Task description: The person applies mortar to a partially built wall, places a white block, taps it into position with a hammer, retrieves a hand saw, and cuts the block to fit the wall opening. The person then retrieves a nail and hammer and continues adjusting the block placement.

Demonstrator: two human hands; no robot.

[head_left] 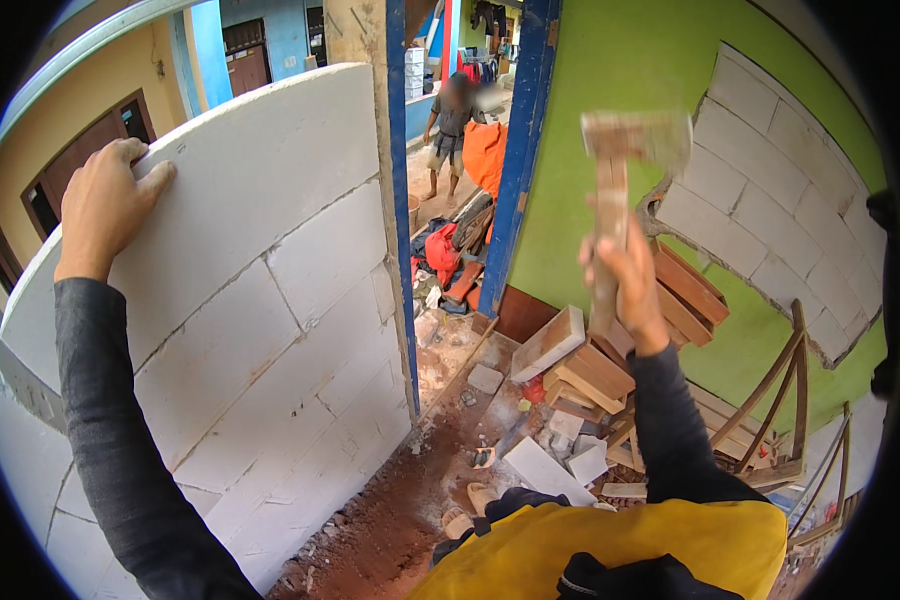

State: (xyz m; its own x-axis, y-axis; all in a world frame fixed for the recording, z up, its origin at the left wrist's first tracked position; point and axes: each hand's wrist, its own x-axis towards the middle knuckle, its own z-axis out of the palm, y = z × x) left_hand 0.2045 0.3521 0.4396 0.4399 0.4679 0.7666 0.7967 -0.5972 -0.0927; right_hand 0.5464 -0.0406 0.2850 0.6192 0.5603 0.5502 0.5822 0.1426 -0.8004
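Observation:
My left hand [110,205] grips the top edge of a white block wall [230,360], fingers curled over the rim of its uppermost block [270,130]. My right hand [625,280] is raised to the right of the wall, closed around the wooden handle of a hammer-like tool [615,180]. The tool's pale, wide head is blurred and held up in the air, apart from the wall, in front of the green wall.
A blue-framed doorway [515,170] shows a person [452,135] outside, orange cloth [485,150] and piled items. The green wall [590,80] has a patch of blocks [780,180]. Wooden boards [670,300], broken blocks [550,470] and rubble lie below on the right.

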